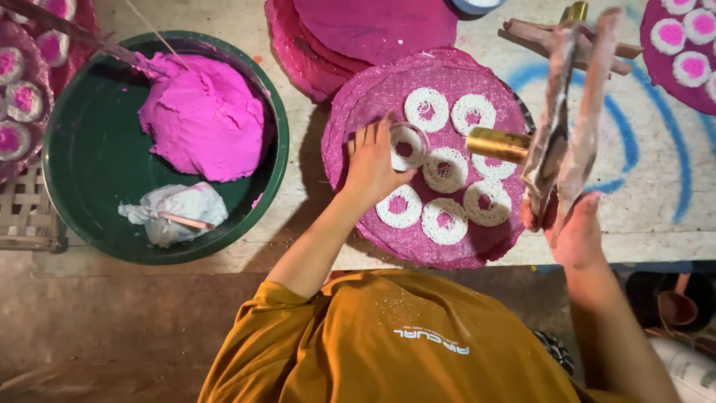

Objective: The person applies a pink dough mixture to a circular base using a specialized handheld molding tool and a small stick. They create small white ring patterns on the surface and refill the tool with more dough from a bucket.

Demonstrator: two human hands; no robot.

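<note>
My left hand rests on a round pink woven tray and grips a small clear round cup set over one of several white noodle rings with pink centres. My right hand holds the two flour-dusted wooden handles of a press upright over the tray's right edge. The press's brass cylinder points left, just above the rings.
A green basin at the left holds a mound of pink dough and a crumpled white bag. Spare pink trays are stacked behind. Trays of filled rings sit at the top right and far left.
</note>
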